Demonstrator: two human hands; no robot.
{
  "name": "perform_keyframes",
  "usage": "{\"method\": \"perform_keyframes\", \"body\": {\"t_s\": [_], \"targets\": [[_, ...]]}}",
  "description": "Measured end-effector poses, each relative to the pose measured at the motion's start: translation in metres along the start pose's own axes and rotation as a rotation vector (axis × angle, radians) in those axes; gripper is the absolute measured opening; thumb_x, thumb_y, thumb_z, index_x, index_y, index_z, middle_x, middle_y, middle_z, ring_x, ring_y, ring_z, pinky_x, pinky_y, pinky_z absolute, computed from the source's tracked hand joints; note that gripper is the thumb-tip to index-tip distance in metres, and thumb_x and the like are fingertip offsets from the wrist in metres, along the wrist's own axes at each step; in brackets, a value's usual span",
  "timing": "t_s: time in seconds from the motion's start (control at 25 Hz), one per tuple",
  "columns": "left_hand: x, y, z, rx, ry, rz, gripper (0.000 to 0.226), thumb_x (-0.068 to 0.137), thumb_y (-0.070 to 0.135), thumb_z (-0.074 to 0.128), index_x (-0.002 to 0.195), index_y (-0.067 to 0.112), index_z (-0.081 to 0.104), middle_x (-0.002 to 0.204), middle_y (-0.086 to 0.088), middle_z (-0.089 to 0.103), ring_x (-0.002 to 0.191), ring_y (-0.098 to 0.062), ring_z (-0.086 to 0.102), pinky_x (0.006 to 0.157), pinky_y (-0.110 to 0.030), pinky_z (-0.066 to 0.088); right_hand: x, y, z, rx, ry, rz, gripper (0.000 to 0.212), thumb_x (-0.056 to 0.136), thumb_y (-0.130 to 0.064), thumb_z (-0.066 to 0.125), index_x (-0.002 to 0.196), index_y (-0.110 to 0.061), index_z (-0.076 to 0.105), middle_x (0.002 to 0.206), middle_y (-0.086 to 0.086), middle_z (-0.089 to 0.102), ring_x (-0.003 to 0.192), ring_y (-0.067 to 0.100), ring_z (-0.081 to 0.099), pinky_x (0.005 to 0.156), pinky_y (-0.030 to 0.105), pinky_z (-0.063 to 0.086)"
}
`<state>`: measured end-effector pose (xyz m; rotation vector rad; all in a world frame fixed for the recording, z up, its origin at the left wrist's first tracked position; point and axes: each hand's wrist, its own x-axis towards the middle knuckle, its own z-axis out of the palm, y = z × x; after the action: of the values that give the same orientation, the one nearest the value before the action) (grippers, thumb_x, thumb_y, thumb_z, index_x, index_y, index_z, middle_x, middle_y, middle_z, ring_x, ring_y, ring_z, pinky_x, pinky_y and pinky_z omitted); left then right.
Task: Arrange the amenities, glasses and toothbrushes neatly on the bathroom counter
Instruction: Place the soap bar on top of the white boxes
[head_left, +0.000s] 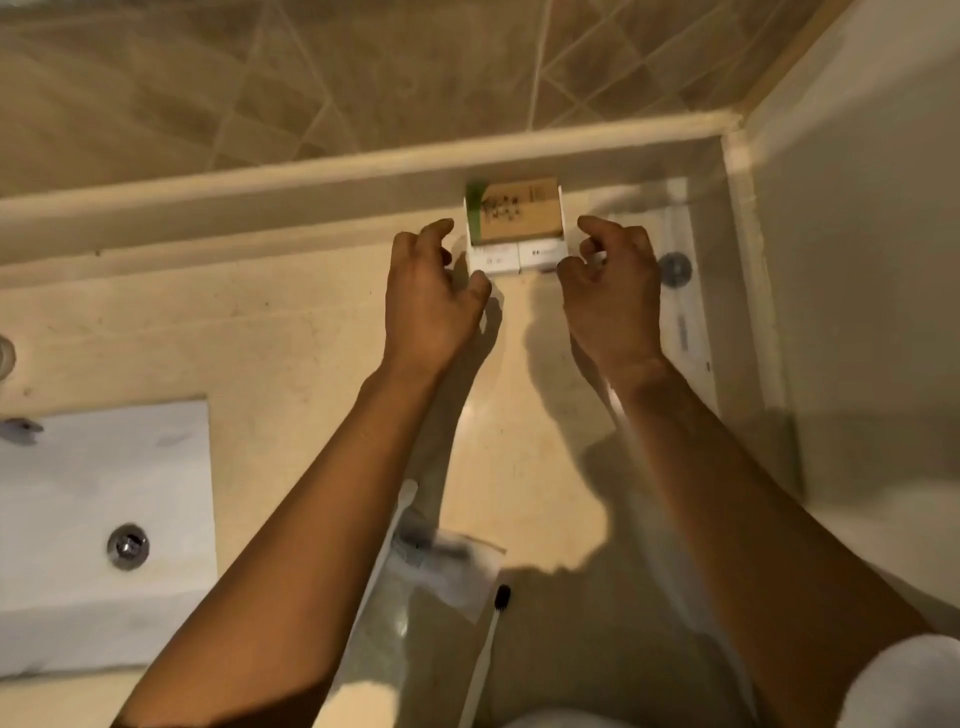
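Note:
A brown amenity box (519, 210) with a green strip stands against the back ledge of the beige counter (260, 338), in a white holder. Two small white boxes (517, 257) sit in front of it. My left hand (431, 296) is at the holder's left side, fingers spread, thumb touching its front left corner. My right hand (613, 291) is at the right side, fingers curled apart, thumb by the front right corner. A white toothbrush with black bristles (496, 618) lies near the counter's front edge. Another white toothbrush (408, 496) shows beside my left forearm.
Clear plastic packets (447, 561) lie between my forearms. A long white packet (685, 322) and a round dark cap (674, 268) lie by the right wall. The white sink (104, 478) with its drain (128, 546) is at the left. A white towel (909, 680) sits bottom right.

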<state>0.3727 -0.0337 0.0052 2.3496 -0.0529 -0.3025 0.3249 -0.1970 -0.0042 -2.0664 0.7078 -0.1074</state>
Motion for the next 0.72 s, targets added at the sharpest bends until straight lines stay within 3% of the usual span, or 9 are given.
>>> {"method": "perform_keyframes", "body": {"t_s": [0.04, 0.12, 0.2, 0.32, 0.52, 0.6, 0.72], "targets": [[-0.014, -0.004, -0.005, 0.010, 0.001, -0.011, 0.054, 0.090, 0.023, 0.066, 0.142, 0.016, 0.052, 0.129, -0.009, 0.055, 0.103, -0.020, 0.064, 0.090, -0.025, 0.047, -0.015, 0.002, -0.001, -0.024, -0.012, -0.010, 0.036, 0.096, -0.017, 0.061, 0.132, -0.017, 0.058, 0.127, 0.000, 0.052, 0.102, 0.006, 0.055, 0.086, 0.000, 0.041], [-0.045, -0.012, -0.016, 0.038, 0.003, -0.032, 0.040, 0.093, 0.024, 0.062, 0.132, 0.017, 0.060, 0.121, -0.007, 0.061, 0.098, -0.019, 0.064, 0.089, -0.027, 0.049, -0.048, 0.007, 0.003, -0.056, -0.066, -0.009, 0.035, 0.095, -0.016, 0.059, 0.130, -0.018, 0.059, 0.124, 0.001, 0.056, 0.101, 0.007, 0.056, 0.084, 0.002, 0.040], [-0.086, -0.020, -0.027, 0.062, 0.008, -0.037, 0.025, 0.093, 0.023, 0.059, 0.115, 0.016, 0.069, 0.107, -0.005, 0.069, 0.093, -0.019, 0.066, 0.088, -0.033, 0.053, -0.096, 0.013, 0.011, -0.107, -0.148, -0.067, 0.033, 0.091, -0.015, 0.057, 0.124, -0.015, 0.062, 0.116, 0.003, 0.059, 0.095, 0.006, 0.055, 0.085, 0.010, 0.044], [-0.150, -0.034, -0.038, 0.054, 0.015, -0.084, 0.016, 0.093, 0.019, 0.057, 0.096, 0.013, 0.072, 0.093, -0.003, 0.074, 0.084, -0.019, 0.066, 0.078, -0.029, 0.050, -0.165, 0.028, 0.027, -0.216, -0.309, -0.333, 0.033, 0.086, -0.018, 0.055, 0.115, -0.005, 0.067, 0.103, 0.012, 0.065, 0.089, 0.019, 0.059, 0.086, 0.032, 0.051], [-0.244, -0.058, -0.026, 0.072, 0.049, -0.140, 0.018, 0.093, 0.006, 0.053, 0.088, 0.007, 0.070, 0.083, -0.009, 0.071, 0.073, -0.023, 0.063, 0.062, -0.030, 0.037, -0.231, 0.043, 0.043, -0.540, -0.486, -0.354, 0.035, 0.090, -0.032, 0.067, 0.118, -0.010, 0.067, 0.107, 0.012, 0.064, 0.101, 0.031, 0.058, 0.090, 0.041, 0.049], [-0.269, -0.066, -0.018, 0.058, 0.060, -0.188, 0.017, 0.094, 0.007, 0.052, 0.088, 0.007, 0.068, 0.084, -0.010, 0.069, 0.075, -0.025, 0.062, 0.062, -0.027, 0.032, -0.243, 0.042, 0.042, -0.548, -0.476, -0.374, 0.041, 0.087, -0.036, 0.070, 0.118, -0.009, 0.065, 0.106, 0.014, 0.062, 0.098, 0.032, 0.057, 0.085, 0.042, 0.048], [-0.291, -0.078, -0.007, 0.036, 0.058, -0.331, 0.014, 0.097, 0.019, 0.051, 0.101, 0.010, 0.062, 0.097, -0.011, 0.066, 0.087, -0.029, 0.062, 0.068, -0.031, 0.037, -0.249, 0.035, 0.039, -0.557, -0.540, -0.297, 0.044, 0.089, -0.035, 0.067, 0.125, -0.010, 0.061, 0.116, 0.014, 0.059, 0.104, 0.031, 0.058, 0.091, 0.040, 0.047]]}}
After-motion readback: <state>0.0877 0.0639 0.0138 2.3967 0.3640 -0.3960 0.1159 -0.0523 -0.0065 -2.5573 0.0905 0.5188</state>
